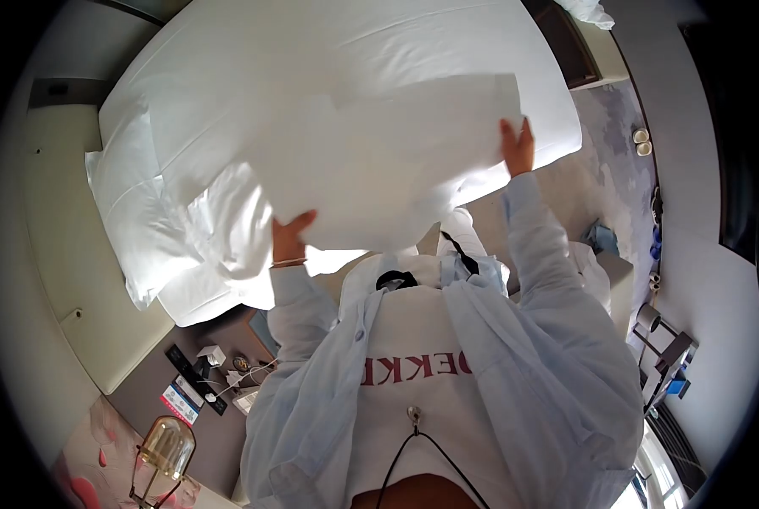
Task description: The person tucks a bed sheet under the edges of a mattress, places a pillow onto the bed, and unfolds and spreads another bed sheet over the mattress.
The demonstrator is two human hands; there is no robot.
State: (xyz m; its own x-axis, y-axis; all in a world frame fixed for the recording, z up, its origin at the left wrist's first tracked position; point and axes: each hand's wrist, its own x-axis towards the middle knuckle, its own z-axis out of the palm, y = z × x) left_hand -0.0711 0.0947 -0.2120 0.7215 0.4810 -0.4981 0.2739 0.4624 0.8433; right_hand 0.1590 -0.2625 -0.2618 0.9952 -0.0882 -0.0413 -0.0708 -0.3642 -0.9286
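Observation:
A broad white cloth (396, 153) with a straight far edge stretches between my two hands above the bed. My left hand (291, 239) grips its near left corner, the thumb on top and the other fingers mostly hidden. Farther out, my right hand (518, 151) holds the right edge, with thumb and fingertips showing. The cloth's near edge hangs close to my body and casts shade. Beneath it lies the white-covered bed (252, 51), and a white pillow (146, 237) rests at the bed's left end.
A pale headboard (91, 271) runs along the left. Near it stands a bedside table with cables, a card (181, 400) and a glass lamp (167, 445). Slippers (642, 142) lie on the carpet at right, by the wall with a dark screen (736, 153).

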